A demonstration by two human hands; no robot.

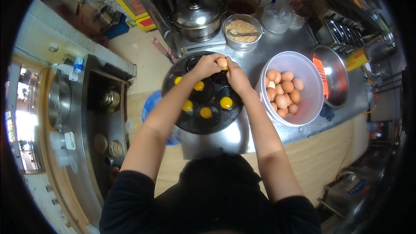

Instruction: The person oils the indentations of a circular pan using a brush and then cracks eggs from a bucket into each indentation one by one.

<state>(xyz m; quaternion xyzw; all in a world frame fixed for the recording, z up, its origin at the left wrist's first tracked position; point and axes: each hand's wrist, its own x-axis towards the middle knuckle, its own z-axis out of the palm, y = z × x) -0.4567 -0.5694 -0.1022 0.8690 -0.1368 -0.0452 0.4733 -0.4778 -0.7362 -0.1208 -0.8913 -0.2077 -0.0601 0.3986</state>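
Observation:
Over the far side of a round black pan with several wells (pixel 224 125), my left hand (pixel 208 66) and my right hand (pixel 238 75) grip a brown egg (pixel 222 62) between them. Yellow yolk shows just under its shell, between my fingertips. Raw eggs lie in several wells, among them one yolk (pixel 226 102) at the right and another yolk (pixel 205 112) at the near side. My left forearm hides part of the pan's left wells. To the right stands a translucent white plastic bucket (pixel 309 112), with several whole brown eggs (pixel 287 86) inside.
Behind the pan are a lidded metal pot (pixel 198 14) and a clear bowl of chopped tan food (pixel 240 27) with a spoon (pixel 245 33). A steel basin (pixel 338 78) and an orange slotted tool (pixel 320 71) sit right of the bucket. A blue container (pixel 150 104) is below left.

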